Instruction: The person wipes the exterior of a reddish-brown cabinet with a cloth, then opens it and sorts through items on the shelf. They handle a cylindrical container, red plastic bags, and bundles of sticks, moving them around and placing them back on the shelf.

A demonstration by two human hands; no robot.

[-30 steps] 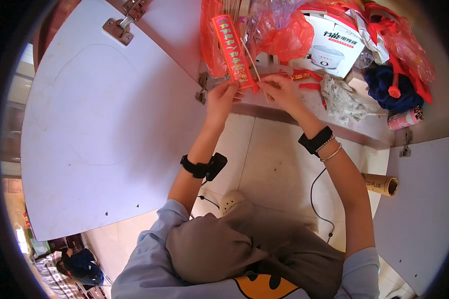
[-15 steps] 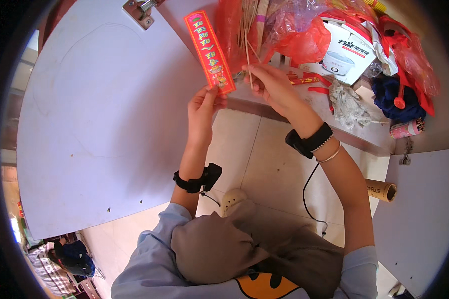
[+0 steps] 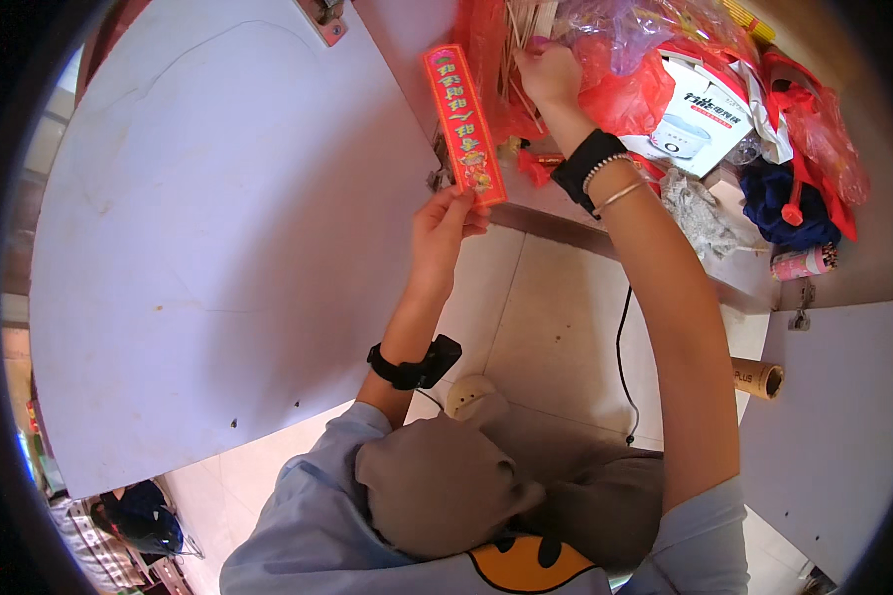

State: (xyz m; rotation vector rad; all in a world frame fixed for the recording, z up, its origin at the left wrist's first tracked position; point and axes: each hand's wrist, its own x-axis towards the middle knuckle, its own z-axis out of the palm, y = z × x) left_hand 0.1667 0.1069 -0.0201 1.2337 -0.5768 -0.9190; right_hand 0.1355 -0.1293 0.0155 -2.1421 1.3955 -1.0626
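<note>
Left grip [image 3: 443,226] pinching one red strip [image 3: 463,124] — right grip [image 3: 551,77] at several sticks [image 3: 533,22], hold unclear.

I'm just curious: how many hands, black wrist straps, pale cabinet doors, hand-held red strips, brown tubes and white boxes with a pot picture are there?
Hands (left hand, right hand): 2
Black wrist straps: 2
Pale cabinet doors: 2
Hand-held red strip: 1
Brown tube: 1
White box with a pot picture: 1
Total: 9
</note>
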